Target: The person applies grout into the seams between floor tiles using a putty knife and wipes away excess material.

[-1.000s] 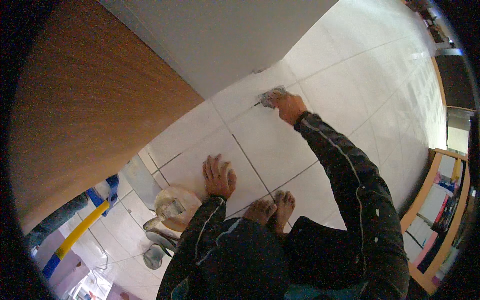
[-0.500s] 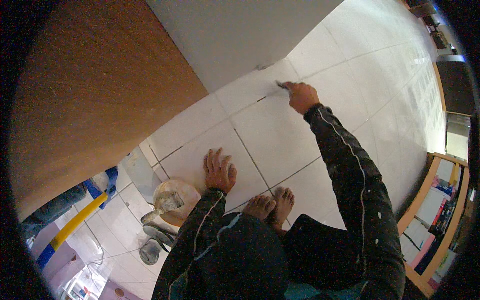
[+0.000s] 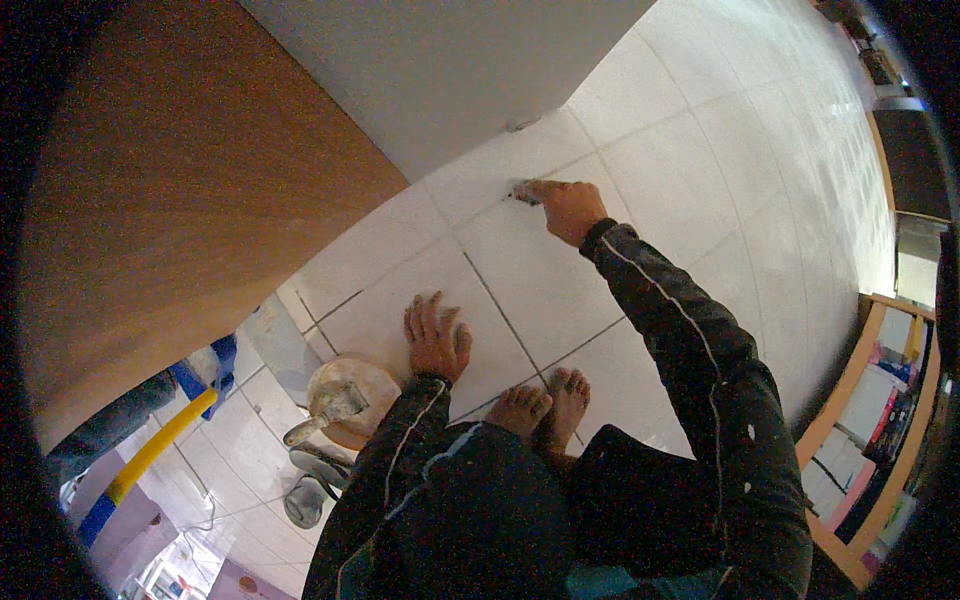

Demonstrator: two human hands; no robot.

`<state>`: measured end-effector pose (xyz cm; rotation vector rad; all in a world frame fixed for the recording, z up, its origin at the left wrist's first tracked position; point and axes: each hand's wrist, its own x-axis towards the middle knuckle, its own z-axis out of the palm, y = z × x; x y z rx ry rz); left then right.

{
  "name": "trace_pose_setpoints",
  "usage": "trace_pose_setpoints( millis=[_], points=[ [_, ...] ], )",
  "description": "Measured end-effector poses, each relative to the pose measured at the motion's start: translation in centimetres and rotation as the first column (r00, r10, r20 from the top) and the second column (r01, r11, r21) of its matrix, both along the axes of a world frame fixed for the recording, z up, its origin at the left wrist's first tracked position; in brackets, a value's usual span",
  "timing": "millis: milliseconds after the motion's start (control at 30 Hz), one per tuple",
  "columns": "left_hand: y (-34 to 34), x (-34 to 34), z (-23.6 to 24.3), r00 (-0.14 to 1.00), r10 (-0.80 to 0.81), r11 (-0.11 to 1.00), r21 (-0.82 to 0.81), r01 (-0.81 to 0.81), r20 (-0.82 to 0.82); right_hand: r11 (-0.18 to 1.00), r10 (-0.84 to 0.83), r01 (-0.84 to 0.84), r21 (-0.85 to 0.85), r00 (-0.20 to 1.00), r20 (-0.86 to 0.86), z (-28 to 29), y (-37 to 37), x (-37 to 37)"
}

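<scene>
Head view, looking down: the person squats barefoot on a white tiled floor (image 3: 640, 150), and the right hand (image 3: 568, 208) is stretched far forward to a dark grout joint (image 3: 560, 170) that runs from lower left to upper right, parallel to the foot of the white wall (image 3: 440, 70). Its fingers are closed narrowly around a small grey tool (image 3: 522, 190), whose tip pokes out to the left of the fingertips and lies on the joint; the tool's long axis seems to follow the line, though it is too small to be sure. The left hand (image 3: 436, 338) is nearer the body, flat and spread open on a tile, holding nothing, well apart from the tool. So the right hand alone is at the joint.

To the near left stands a round, plaster-smeared mixing bowl (image 3: 350, 398) with a trowel resting in it, beside a pair of grey sandals (image 3: 310, 480). A brown wooden panel (image 3: 180, 200) fills the left. At the far right, wooden shelves (image 3: 880, 420) hold coloured flat packages, pink and yellow among them.
</scene>
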<state>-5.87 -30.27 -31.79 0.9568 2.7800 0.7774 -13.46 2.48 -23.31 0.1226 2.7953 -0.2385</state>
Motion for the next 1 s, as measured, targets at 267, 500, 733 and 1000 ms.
trace_pose_setpoints(
  millis=[267,500,733,1000],
  points=[
    [-0.2,-0.1,-0.6,0.999,0.022,0.998,0.058,-0.020,-0.026,0.927,0.318,-0.322,-0.192,0.947,-0.054,-0.6,0.1,4.1],
    [-0.2,0.0,-0.5,0.998,0.028,0.998,0.055,-0.025,-0.060,0.959,0.191,-0.239,-0.153,0.941,-0.278,-2.0,3.5,1.6],
    [-0.4,0.2,-0.3,0.998,0.012,0.999,0.037,-0.010,-0.054,0.985,0.154,-0.168,-0.031,0.952,-0.264,-3.9,6.0,2.6],
    [-0.2,0.2,-0.4,0.999,0.009,1.000,0.031,-0.008,-0.047,0.983,0.138,-0.127,-0.131,0.987,0.082,1.1,5.6,2.4]
  ],
)
